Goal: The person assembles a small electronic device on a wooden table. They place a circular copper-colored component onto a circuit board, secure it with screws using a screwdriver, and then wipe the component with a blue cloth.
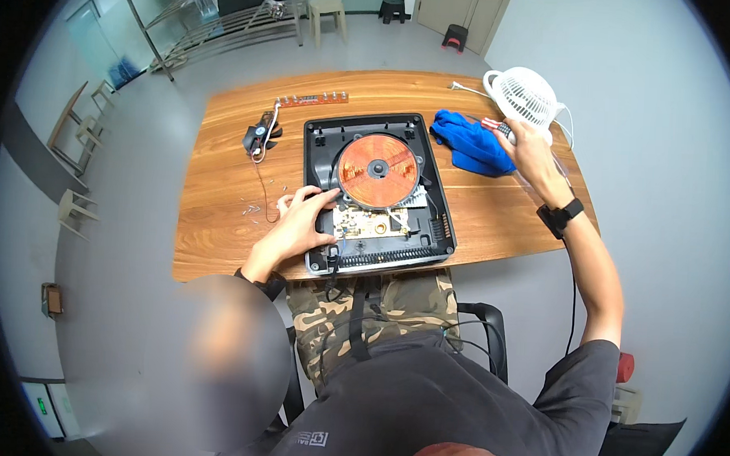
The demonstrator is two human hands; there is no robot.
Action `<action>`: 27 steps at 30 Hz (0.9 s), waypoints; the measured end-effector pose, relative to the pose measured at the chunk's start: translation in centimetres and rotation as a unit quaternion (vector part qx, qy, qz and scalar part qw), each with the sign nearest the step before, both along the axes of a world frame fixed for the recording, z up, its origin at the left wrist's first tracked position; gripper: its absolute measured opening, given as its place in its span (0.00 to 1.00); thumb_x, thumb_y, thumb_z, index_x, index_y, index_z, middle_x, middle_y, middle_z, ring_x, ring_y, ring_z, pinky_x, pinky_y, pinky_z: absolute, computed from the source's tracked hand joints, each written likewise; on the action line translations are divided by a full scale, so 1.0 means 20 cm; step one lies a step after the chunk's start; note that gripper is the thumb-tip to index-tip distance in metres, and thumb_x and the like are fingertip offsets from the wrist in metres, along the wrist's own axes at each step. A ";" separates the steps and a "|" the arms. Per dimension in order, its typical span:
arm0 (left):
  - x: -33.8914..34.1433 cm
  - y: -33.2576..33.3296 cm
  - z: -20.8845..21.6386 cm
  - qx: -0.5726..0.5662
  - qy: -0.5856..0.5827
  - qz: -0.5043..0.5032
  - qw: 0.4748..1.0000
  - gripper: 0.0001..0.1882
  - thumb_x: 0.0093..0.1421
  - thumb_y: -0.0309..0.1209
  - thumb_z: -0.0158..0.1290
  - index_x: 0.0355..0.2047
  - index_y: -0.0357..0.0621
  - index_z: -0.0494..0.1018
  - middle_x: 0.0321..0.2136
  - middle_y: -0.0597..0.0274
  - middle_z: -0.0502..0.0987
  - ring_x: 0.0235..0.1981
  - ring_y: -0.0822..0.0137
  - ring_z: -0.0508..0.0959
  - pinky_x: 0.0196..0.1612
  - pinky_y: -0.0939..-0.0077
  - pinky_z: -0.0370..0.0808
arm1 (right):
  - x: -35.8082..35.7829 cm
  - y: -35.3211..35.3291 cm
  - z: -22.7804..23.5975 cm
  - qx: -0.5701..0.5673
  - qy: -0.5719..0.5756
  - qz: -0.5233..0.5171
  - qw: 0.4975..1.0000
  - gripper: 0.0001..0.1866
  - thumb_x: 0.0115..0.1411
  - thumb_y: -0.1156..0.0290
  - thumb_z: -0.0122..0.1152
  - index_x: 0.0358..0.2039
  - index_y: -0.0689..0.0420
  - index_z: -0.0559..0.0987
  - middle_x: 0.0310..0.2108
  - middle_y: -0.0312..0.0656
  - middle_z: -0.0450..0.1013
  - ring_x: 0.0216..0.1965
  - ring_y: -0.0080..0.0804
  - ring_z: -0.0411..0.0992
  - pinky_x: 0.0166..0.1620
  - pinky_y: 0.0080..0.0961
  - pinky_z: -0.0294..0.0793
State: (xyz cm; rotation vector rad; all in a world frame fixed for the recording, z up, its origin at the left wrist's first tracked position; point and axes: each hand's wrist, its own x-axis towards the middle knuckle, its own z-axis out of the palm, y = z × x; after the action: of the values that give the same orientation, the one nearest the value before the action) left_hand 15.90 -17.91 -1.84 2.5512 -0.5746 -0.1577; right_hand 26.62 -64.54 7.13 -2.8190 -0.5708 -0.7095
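An opened induction cooker housing [424,137], black and shallow, lies on the table in front of me. Inside it are a round copper coil [378,171] and, nearer to me, a pale circuit board [365,223]. My left hand [300,221] rests at the housing's left rim, thumb and index finger spread beside the board. Off to the right, my right hand [533,154] is closed around a small red-and-dark tool [500,128], whose exact kind I cannot make out. That hand is above a crumpled blue cloth [474,143].
A white round fan-like appliance [524,96] with a cord stands at the far right corner. At the left lie a small black fan [261,136] with wires, a narrow button board [313,100] and several tiny loose pieces [252,212]. A black cable [332,263] hangs over the front edge.
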 end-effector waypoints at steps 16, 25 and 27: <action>-0.02 0.01 -0.01 0.012 -0.015 -0.012 1.000 0.48 0.47 0.39 0.74 0.68 0.50 0.66 0.60 0.63 0.76 0.69 0.56 0.60 0.68 0.51 0.49 | 0.05 -0.02 -0.52 -0.094 0.170 -0.082 0.977 0.27 0.61 0.54 0.66 0.46 0.65 0.69 0.30 0.64 0.78 0.32 0.65 0.79 0.37 0.54 0.81; -0.01 0.03 0.02 0.026 -0.079 -0.046 0.995 0.43 0.48 0.38 0.73 0.65 0.50 0.69 0.58 0.60 0.75 0.67 0.56 0.65 0.68 0.48 0.50 | 0.04 0.02 -0.40 -0.114 0.193 -0.106 0.969 0.32 0.61 0.42 0.65 0.35 0.66 0.77 0.31 0.64 0.79 0.35 0.65 0.79 0.39 0.53 0.81; -0.02 0.03 0.04 0.016 -0.096 -0.051 0.994 0.41 0.49 0.37 0.72 0.63 0.49 0.70 0.56 0.59 0.75 0.65 0.58 0.67 0.69 0.44 0.49 | 0.05 0.07 -0.32 -0.115 0.160 -0.104 0.975 0.30 0.62 0.43 0.64 0.34 0.65 0.78 0.31 0.62 0.79 0.35 0.64 0.79 0.39 0.53 0.81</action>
State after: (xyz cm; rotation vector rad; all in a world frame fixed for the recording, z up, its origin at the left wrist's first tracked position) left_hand 15.60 -17.23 -1.09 2.5870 -0.7823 0.0453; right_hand 27.71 -63.13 0.65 -3.1490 -0.3232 -0.2172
